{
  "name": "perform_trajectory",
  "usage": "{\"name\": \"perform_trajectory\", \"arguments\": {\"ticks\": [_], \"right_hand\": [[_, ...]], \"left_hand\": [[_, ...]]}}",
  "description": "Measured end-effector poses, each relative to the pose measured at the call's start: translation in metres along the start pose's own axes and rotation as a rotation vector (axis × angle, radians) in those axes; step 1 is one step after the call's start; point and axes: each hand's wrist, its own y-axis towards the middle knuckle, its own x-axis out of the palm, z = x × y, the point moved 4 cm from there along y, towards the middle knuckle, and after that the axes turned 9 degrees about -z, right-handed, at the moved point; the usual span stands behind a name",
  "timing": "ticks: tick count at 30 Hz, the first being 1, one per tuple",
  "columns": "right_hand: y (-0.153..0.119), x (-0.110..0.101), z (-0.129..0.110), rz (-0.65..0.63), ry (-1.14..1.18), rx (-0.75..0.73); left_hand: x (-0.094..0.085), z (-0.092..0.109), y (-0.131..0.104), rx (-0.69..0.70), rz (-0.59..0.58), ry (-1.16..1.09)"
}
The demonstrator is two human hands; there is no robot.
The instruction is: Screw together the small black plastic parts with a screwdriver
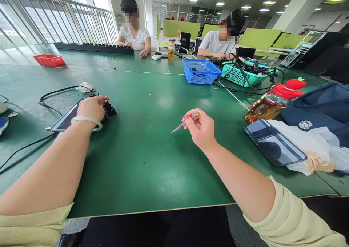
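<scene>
My right hand is closed round a small screwdriver. Its thin metal tip slants down to the left, just above the green table. On the left, my left hand reaches over a small black object, its fingers bent and partly hidden. What they grip cannot be made out. Under that wrist lies a flat dark-screened device, partly covered by the hand. A black cable loops behind it, next to a crumpled white tissue.
A blue basket and a teal basket with tangled cables stand ahead right. Nearer are a red-lidded bottle, a phone on a plastic bag and a navy bag. A red tray sits far left. Two people sit opposite.
</scene>
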Motion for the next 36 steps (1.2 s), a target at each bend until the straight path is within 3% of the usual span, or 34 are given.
{"name": "perform_trajectory", "arguments": {"ticks": [8,23,26,29,36], "right_hand": [[0.001,0.000,-0.002,-0.006,-0.007,-0.007],[0.001,0.000,-0.004,-0.009,-0.009,-0.022],[0.002,0.000,-0.005,-0.014,-0.009,-0.029],[0.002,0.000,-0.006,-0.010,-0.006,-0.042],[0.001,0.001,-0.004,-0.019,-0.018,-0.039]], "left_hand": [[0.002,0.000,0.003,0.007,0.009,0.077],[0.000,0.006,0.000,0.010,-0.018,0.026],[0.001,0.004,0.001,-0.039,0.007,-0.015],[0.003,0.004,0.003,-0.001,0.031,-0.050],[0.012,-0.001,0.006,0.039,-0.050,-0.044]]}}
